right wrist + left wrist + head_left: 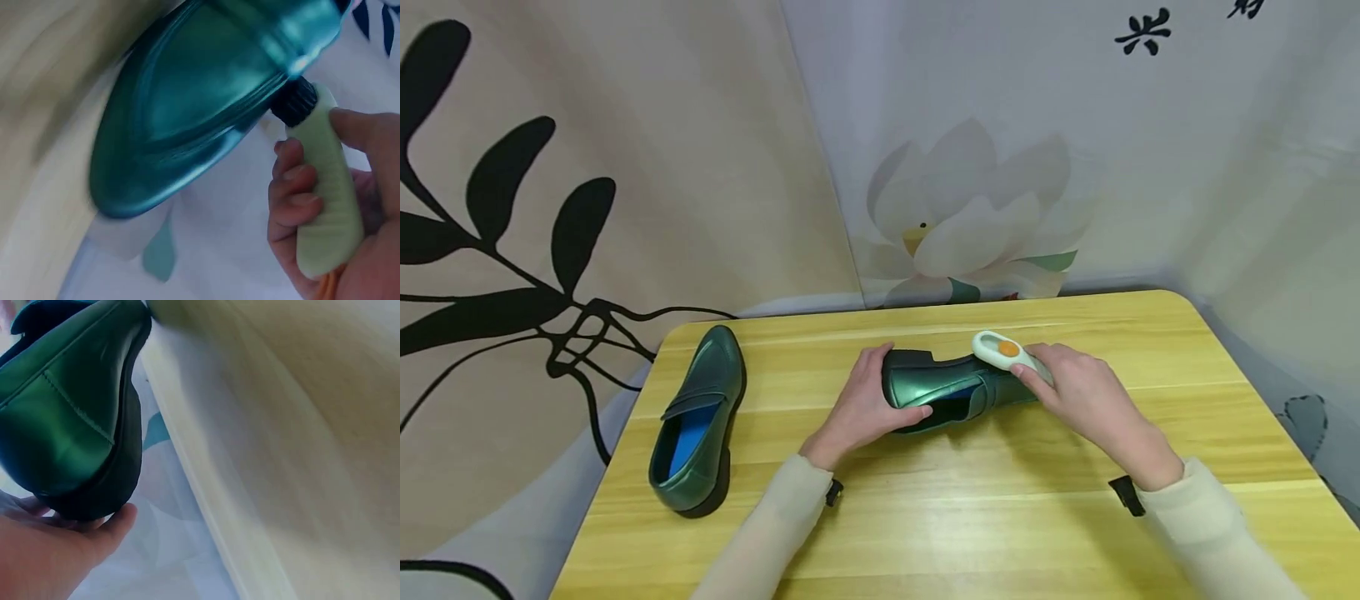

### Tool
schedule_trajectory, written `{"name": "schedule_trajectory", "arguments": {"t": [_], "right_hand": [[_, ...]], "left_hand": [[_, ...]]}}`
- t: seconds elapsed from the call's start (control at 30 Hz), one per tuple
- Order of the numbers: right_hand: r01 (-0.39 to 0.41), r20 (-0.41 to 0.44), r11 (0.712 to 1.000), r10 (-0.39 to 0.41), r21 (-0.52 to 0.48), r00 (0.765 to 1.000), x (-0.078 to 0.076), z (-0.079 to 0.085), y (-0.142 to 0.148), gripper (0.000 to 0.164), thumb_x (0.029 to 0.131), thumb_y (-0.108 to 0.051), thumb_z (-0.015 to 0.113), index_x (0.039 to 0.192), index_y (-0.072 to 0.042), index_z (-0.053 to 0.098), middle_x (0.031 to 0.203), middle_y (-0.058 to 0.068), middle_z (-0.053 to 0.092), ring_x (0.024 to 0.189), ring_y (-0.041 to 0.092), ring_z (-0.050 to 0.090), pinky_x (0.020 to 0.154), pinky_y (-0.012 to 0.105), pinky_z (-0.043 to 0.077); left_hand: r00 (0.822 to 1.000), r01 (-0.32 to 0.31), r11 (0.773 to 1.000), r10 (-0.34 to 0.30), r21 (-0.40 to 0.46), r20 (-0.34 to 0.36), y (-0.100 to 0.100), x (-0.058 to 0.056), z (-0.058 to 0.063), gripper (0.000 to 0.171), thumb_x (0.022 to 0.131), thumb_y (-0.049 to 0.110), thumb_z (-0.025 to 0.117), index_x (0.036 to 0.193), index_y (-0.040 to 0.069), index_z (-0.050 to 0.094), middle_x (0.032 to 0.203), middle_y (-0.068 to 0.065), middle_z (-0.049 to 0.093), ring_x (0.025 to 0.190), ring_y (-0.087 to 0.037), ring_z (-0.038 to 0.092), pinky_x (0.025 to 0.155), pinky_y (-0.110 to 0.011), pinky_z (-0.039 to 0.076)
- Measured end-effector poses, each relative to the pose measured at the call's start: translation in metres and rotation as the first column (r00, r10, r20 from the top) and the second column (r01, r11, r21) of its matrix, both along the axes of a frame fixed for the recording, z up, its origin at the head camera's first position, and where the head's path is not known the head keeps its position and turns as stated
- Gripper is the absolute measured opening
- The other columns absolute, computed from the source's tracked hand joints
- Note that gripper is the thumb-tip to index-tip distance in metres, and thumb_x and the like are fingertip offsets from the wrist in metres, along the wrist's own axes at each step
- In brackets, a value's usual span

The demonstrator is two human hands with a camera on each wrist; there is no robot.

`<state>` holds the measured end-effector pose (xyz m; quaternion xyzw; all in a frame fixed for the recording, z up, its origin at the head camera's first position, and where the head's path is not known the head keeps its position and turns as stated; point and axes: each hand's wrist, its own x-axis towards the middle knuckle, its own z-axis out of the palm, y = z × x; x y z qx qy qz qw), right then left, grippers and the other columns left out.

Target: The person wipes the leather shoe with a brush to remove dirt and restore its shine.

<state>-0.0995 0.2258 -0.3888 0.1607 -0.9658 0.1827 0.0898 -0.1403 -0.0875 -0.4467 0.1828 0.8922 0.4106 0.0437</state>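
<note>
A shiny dark green loafer (928, 385) is tipped onto its side, its opening towards me and its toe pointing right. My left hand (867, 408) grips it by the heel, the thumb over the near rim; the left wrist view shows fingers under the black heel (103, 494). A small pale brush (992, 346) with an orange button is in my right hand (1086, 400), fingers curled round its handle. In the right wrist view its black bristles (295, 103) touch the shoe's side near the sole edge. The toe's tip is hidden behind my right hand in the head view.
A matching green loafer (703, 425) with a blue insole stands upright at the table's left, toe pointing away from me. The wooden table (970, 533) has a rounded far edge, with a printed curtain (722, 167) hanging behind it.
</note>
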Motion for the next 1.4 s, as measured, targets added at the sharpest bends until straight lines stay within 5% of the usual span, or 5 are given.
{"name": "schedule_trajectory", "arguments": {"t": [0.23,0.67,1.03,1.23,1.4], "right_hand": [[-0.102,-0.053,0.995,0.103,0.021,0.993,0.005,0.005,-0.024,0.036,0.103,-0.034,0.066,0.123,-0.005,0.074,0.106,0.013,0.074,0.086,0.029,0.072,0.07,0.049,0.057],[0.07,0.01,0.996,-0.071,0.047,0.997,0.002,0.0,0.038,0.043,0.104,-0.032,0.064,0.126,0.005,0.071,0.097,0.019,0.073,0.076,0.031,0.066,0.066,0.052,0.052],[0.13,-0.01,0.989,-0.131,-0.073,0.991,-0.01,-0.004,0.042,0.048,0.108,-0.034,0.057,0.129,0.007,0.068,0.088,0.016,0.07,0.064,0.024,0.052,0.054,0.038,0.039],[0.144,0.002,0.984,-0.145,-0.103,0.989,-0.015,-0.013,0.025,0.046,0.108,-0.031,0.057,0.128,0.01,0.065,0.109,0.028,0.07,0.084,0.041,0.067,0.067,0.06,0.052],[0.064,-0.093,0.995,-0.071,-0.082,0.993,-0.01,-0.019,0.002,0.039,0.104,-0.026,0.066,0.124,0.007,0.068,0.101,0.023,0.071,0.079,0.037,0.067,0.064,0.056,0.054]], "left_hand": [[0.999,-0.003,1.0,0.003,-0.01,-0.048,0.005,0.003,0.004,0.11,0.073,0.055,0.085,0.159,0.01,0.034,0.149,-0.012,0.042,0.125,-0.031,0.047,0.099,-0.049,0.047],[0.996,-0.076,0.994,0.078,0.077,-0.036,0.001,0.003,-0.005,0.105,0.075,0.05,0.087,0.158,0.012,0.036,0.148,-0.011,0.042,0.125,-0.029,0.048,0.103,-0.051,0.046],[0.977,-0.169,0.979,0.181,0.112,-0.113,0.024,-0.011,-0.015,0.109,0.075,0.05,0.088,0.158,0.006,0.034,0.148,-0.013,0.037,0.13,-0.032,0.043,0.106,-0.05,0.045],[0.986,-0.148,0.988,0.15,0.031,-0.078,0.025,-0.01,-0.011,0.112,0.074,0.05,0.089,0.159,0.003,0.032,0.149,-0.016,0.037,0.129,-0.033,0.046,0.107,-0.049,0.045],[0.994,-0.097,0.995,0.094,-0.032,-0.062,0.024,-0.005,-0.011,0.114,0.075,0.051,0.088,0.161,0.003,0.03,0.151,-0.016,0.036,0.127,-0.032,0.047,0.103,-0.048,0.047]]}}
